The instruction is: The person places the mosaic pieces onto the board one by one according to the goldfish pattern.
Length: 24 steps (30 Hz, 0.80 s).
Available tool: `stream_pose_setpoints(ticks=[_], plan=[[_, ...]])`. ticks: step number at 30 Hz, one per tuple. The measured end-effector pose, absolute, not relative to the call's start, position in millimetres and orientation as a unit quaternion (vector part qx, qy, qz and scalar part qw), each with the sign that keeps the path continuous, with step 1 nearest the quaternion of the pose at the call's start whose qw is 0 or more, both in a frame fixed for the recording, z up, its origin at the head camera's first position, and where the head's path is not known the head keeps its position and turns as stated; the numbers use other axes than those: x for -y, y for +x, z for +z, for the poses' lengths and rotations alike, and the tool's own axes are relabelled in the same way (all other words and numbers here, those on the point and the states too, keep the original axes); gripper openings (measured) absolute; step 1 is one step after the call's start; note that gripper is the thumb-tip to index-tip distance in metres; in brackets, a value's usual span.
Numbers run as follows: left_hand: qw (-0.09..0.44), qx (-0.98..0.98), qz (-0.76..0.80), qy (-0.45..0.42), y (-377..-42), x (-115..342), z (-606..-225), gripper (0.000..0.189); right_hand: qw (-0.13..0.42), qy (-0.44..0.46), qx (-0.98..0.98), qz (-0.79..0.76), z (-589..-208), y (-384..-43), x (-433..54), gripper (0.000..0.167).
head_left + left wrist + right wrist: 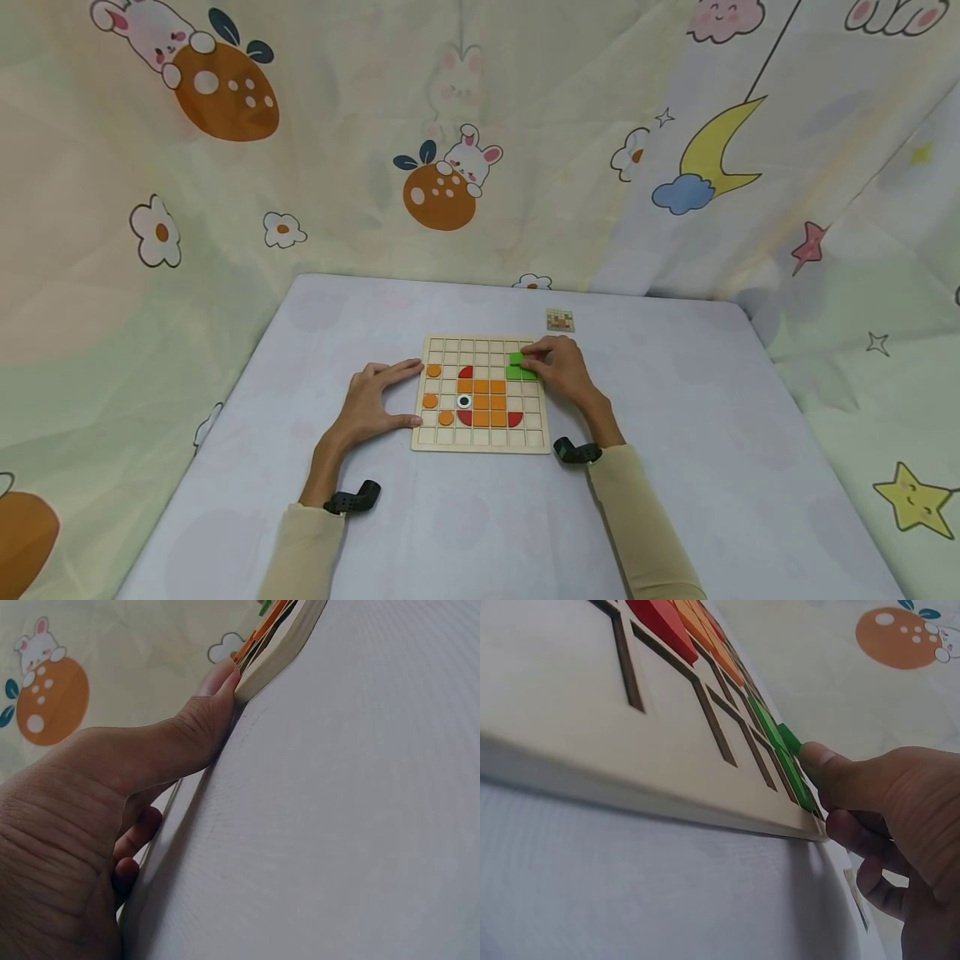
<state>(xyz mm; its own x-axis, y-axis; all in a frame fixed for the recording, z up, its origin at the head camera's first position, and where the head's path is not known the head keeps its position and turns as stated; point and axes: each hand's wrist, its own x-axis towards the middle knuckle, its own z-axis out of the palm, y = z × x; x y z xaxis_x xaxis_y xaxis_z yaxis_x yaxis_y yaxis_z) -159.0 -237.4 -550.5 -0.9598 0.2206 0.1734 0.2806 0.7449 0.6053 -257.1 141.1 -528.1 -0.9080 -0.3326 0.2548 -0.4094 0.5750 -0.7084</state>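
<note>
A pale wooden grid board (480,439) lies on the table between both hands. My left hand (366,404) touches its left edge, thumb and fingers spread apart; the left wrist view shows the thumb (202,724) against the board's edge. At the upper right of the grid, my right hand (566,368) pinches a green square tile (789,738) between thumb and fingers. Just below it, two green tiles (521,373) sit in the grid. Several orange square tiles (490,402) fill the middle, with red rounded tiles (515,419) and an eye tile (464,401) around them.
Three orange round tiles (430,401) sit in the board's left columns. A small patterned card (560,320) lies behind the board's right corner. The white table (660,400) ends at a printed cloth backdrop (345,167).
</note>
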Motion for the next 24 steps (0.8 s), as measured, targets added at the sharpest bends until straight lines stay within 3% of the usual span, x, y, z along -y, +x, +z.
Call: stream_pose_setpoints(ticks=[24], plan=[[0.048,0.932,-0.332,-0.139,-159.3,236.3,-549.7,0.099,0.028,0.219,0.885,0.409,-525.1,-256.9,-135.0,0.022]])
